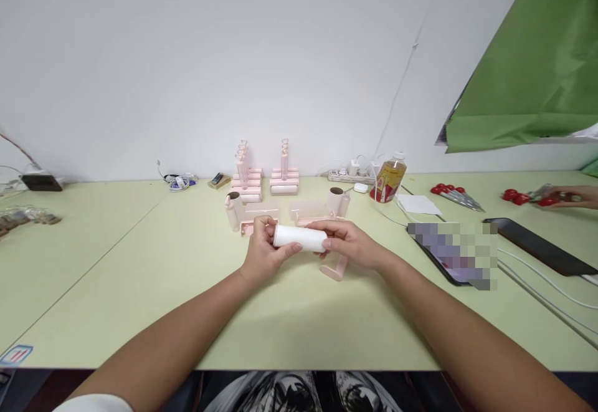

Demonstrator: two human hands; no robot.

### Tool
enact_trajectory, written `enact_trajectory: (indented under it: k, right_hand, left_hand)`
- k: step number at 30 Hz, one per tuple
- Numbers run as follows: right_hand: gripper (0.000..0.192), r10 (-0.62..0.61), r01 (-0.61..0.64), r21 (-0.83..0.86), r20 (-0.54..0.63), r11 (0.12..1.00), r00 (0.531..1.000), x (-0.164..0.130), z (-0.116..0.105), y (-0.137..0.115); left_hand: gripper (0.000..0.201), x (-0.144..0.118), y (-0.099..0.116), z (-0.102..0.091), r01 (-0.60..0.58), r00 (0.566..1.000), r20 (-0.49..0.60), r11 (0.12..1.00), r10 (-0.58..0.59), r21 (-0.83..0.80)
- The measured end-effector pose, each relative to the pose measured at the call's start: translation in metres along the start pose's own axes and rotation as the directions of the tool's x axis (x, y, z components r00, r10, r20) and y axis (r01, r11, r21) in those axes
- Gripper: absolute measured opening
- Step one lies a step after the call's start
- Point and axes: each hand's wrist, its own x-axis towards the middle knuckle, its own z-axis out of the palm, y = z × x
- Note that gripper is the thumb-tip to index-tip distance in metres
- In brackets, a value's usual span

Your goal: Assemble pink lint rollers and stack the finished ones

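A white sticky lint roll [299, 238] is held level above the table between both hands. My left hand [265, 247] grips its left end, thumb along the lower side. My right hand [348, 242] has its fingers closed on the right end. Just below the right hand lies a pink plastic handle piece [334, 268], partly hidden by that hand. Behind the hands are pink cover pieces [260, 225], another set of pink pieces [308, 214], and two upright rolls with brown cores, one at left [234, 197] and one at right [335, 194].
Pink lint rollers stand in two groups, left [247, 181] and right [284, 178], near the wall. To the right are a drink bottle [389, 178], a power strip [350, 175], a phone [448, 253], a black slab [542, 247] and cables. Another person's hand [572, 196] touches red-topped items.
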Motion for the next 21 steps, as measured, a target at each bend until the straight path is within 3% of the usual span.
enact_trajectory:
  k: [6, 14, 18, 21]
  right_hand:
    - [0.045, 0.018, -0.02, 0.101, 0.027, 0.995, 0.999, 0.0, -0.002, -0.001]
    - [0.04, 0.015, -0.015, 0.084, 0.002, 0.996, 1.0, -0.002, -0.003, -0.007]
    - [0.033, 0.012, -0.001, 0.111, -0.099, 0.994, 0.995, 0.0, 0.004, -0.007]
    - [0.032, 0.093, -0.031, 0.295, -0.198, 0.955, 0.976, 0.004, 0.011, -0.002]
  left_hand:
    - [0.06, 0.001, 0.001, -0.001, -0.016, 1.0, -0.005, 1.0, 0.016, 0.02]
    - [0.064, 0.001, 0.002, -0.004, -0.012, 1.0, -0.001, 0.998, 0.012, 0.057]
    - [0.066, 0.003, 0.002, -0.006, -0.02, 1.0, -0.017, 0.996, 0.021, 0.083]
    - [0.058, 0.006, 0.004, -0.006, 0.068, 0.998, -0.015, 0.998, -0.068, -0.007]
